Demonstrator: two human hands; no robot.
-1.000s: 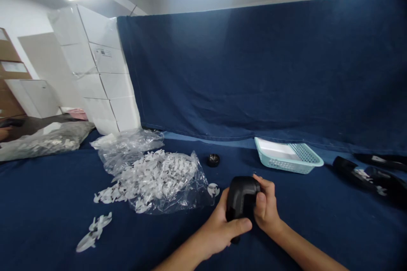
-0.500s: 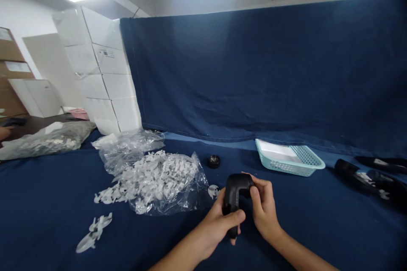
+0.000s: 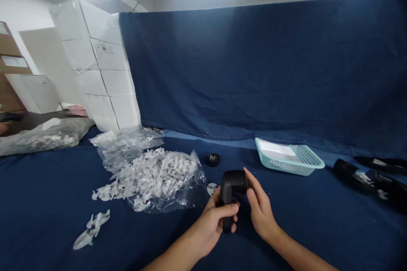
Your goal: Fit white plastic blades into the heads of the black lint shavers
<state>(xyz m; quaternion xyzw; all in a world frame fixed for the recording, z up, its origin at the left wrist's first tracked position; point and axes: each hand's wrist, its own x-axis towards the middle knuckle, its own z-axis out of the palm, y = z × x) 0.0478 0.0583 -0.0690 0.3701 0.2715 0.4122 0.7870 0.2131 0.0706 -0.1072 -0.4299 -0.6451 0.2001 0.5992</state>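
Things: black elbow piece [image 3: 231, 182], held above the blue cloth [image 3: 57, 203], just right of the clear bag [image 3: 190, 190] of white plastic pieces [image 3: 159, 172].
Left hand [image 3: 210, 224]: fingers wrap the lower stem, with the thumb [image 3: 227, 210] laid across it; a firm hold.
Right hand [image 3: 262, 209]: fingers spread, one tip at the bend's right edge, thumb clear of the piece; whether it bears any load, I cannot tell.
Change: half a second ago, the right hand's fingers curled over the bend. Now they have opened away, leaving the left hand carrying the piece, which sits slightly lower and further left, upright as before.
Nearby: a loose white piece [image 3: 212, 189] lies just beside the left hand; a small black cap [image 3: 213, 159] sits beyond it.
Rest: teal basket [image 3: 280, 168], black parts [image 3: 349, 169] at the right, white cartons [image 3: 108, 80], gray bag [image 3: 41, 137], hanging blue drape [image 3: 254, 72].
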